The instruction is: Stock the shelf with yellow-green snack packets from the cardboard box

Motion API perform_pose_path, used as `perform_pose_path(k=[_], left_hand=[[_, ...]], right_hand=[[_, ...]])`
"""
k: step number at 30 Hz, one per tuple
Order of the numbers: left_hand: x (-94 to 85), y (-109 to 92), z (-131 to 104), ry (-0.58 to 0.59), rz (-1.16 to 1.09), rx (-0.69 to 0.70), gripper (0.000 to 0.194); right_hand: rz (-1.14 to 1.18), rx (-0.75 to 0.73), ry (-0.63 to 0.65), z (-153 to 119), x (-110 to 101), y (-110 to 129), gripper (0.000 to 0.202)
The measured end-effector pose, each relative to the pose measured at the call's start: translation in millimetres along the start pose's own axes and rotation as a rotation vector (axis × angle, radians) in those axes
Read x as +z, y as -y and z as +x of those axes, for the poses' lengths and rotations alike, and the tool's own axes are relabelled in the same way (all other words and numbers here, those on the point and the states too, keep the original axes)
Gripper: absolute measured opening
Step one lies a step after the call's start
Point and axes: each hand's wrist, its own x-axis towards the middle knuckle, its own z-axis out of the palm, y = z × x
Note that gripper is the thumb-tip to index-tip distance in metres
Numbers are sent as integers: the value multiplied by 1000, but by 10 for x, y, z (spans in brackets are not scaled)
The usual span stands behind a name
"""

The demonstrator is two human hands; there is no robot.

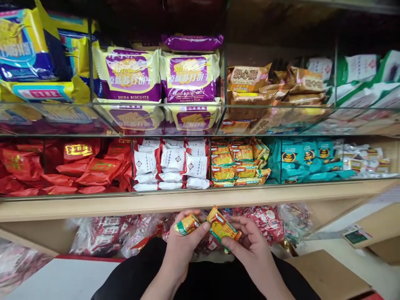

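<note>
My left hand [180, 250] is closed around a small yellow-and-green snack packet [189, 224], tucked against its fingers. Its thumb also presses on the edge of a second snack packet [222, 227] of the same kind. That second one is pinched by my right hand [254, 246], thumb in front and fingers behind, and tilts to one side. Both hands are close together over my lap, below the shelf edge. Straight above them, matching yellow packets [239, 163] stand in rows inside a glass-fronted compartment.
Left of the yellow rows lie white-and-red packets [171, 163] and red packets [93, 171]; teal packets [301, 156] are on the right. Purple soda biscuit packs [192, 77] fill part of the upper shelf. Plastic bags of packets [106, 233] and a cardboard box [328, 273] sit below.
</note>
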Motion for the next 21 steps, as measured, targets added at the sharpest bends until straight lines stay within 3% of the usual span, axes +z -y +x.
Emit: perform_pose_path(k=[8,15,21], left_hand=[[83,75,-17,32,-35,-157,28],[107,151,48,-12,110,-27,28],[136,189,-14,-30,133,40,29]], right_hand=[[408,132,-172,74,-88,-30,24],[192,74,-142,59,-130,-60,22],[6,11,-240,82,-186,-106,26]])
